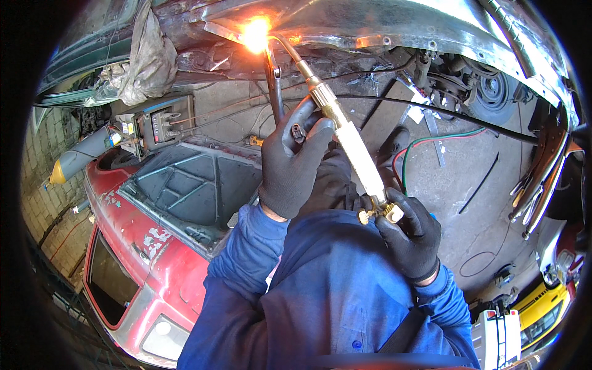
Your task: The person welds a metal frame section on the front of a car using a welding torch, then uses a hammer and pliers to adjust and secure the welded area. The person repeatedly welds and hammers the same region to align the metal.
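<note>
My left hand (pixel 291 161), in a black glove, is closed around dark-handled pliers (pixel 275 86). The jaws reach up to the sheet metal edge beside the bright glow, where glare hides their tips. A gas welding torch (pixel 354 145) with a pale handle and brass collar slants across in front of me. Its bent nozzle points at the glowing spot (pixel 256 36) on the metal panel (pixel 351 21). At the torch's lower end, my gloved right hand (pixel 413 234) closes its fingers about the valve knobs. The left thumb and fingertips come close to the torch; contact is unclear.
A red car body (pixel 148 246) with a dark inner panel (pixel 191 185) stands at left. Behind it are a gas cylinder (pixel 86 154) and a boxy machine (pixel 161 123). Red and green hoses (pixel 407 151) cross the floor. A wheel (pixel 493 92) lies at far right.
</note>
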`<state>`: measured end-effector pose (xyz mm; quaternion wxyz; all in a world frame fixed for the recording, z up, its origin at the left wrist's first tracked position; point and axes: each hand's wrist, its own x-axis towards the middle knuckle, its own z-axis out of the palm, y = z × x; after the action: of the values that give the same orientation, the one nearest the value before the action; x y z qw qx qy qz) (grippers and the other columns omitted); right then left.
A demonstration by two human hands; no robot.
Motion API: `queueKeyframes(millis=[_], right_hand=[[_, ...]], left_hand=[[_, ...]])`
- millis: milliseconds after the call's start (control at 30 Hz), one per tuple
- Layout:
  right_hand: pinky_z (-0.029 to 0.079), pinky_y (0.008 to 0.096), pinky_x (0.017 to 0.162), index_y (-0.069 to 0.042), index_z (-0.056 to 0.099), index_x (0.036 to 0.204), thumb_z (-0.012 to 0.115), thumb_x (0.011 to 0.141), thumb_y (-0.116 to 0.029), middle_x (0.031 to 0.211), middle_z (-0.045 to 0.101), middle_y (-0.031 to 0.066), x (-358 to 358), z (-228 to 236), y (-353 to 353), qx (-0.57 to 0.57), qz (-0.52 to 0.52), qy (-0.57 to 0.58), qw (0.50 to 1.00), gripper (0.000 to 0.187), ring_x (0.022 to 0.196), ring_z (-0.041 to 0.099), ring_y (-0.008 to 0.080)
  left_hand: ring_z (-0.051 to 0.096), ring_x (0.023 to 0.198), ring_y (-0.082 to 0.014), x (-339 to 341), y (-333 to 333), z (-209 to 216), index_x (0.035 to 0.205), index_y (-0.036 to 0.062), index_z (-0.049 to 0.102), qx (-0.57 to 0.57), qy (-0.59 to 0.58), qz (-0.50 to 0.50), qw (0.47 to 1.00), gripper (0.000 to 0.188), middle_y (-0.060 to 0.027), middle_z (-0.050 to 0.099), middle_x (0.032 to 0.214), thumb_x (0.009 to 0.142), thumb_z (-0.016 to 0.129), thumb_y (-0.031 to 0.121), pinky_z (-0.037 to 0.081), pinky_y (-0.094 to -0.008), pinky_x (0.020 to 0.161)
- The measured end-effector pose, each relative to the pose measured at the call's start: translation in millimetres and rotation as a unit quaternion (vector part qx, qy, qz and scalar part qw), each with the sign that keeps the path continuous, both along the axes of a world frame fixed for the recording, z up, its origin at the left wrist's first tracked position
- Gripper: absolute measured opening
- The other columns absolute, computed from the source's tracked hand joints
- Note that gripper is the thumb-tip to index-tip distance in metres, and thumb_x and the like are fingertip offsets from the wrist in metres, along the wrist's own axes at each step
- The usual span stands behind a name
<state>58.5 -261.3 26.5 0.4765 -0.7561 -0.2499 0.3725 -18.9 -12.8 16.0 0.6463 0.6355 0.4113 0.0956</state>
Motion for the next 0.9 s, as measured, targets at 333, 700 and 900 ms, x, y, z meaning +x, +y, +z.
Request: queueKeyframes(millis=[333, 700, 900], right_hand=[[0.057, 0.0304, 0.074, -0.001, 0.069, 0.139, 0.09, 0.088, -0.01, 0.114, 0.076, 0.0164, -1.6, -3.1, 2.5, 0.037, -0.014, -0.004, 0.999, 0.057, 0.084, 0.072, 0.017], [0.056, 0.0308, 0.073, -0.002, 0.069, 0.14, 0.09, 0.088, -0.011, 0.112, 0.076, 0.015, -0.3, 0.8, 3.2, 0.018, -0.009, -0.002, 1.0, 0.056, 0.082, 0.071, 0.0172], [0.058, 0.0315, 0.077, -0.001, 0.068, 0.14, 0.089, 0.089, -0.011, 0.115, 0.077, 0.0159, -0.4, -0.3, 1.8, 0.025, -0.009, 0.007, 1.0, 0.057, 0.087, 0.073, 0.0193]], left_hand=[[0.067, 0.1, -0.0073, 1.2, -0.1, -1.8, 0.15, -0.0045, 0.058, -0.001, -0.019, 0.008, 1.0, 0.044, -0.005, 0.074, 0.117, 0.109, 0.065, 0.009, 0.056, -0.0233, 0.086], [0.066, 0.101, -0.007, 1.2, -0.1, -0.7, 0.153, -0.0041, 0.056, -0.012, -0.026, 0.006, 1.0, 0.046, -0.005, 0.073, 0.119, 0.109, 0.064, 0.008, 0.056, -0.0228, 0.087], [0.066, 0.1, -0.0065, 1.4, -2.0, -1.9, 0.153, -0.0039, 0.057, -0.023, -0.038, 0.018, 0.999, 0.046, -0.0041, 0.073, 0.116, 0.109, 0.064, 0.008, 0.056, -0.0224, 0.086]])
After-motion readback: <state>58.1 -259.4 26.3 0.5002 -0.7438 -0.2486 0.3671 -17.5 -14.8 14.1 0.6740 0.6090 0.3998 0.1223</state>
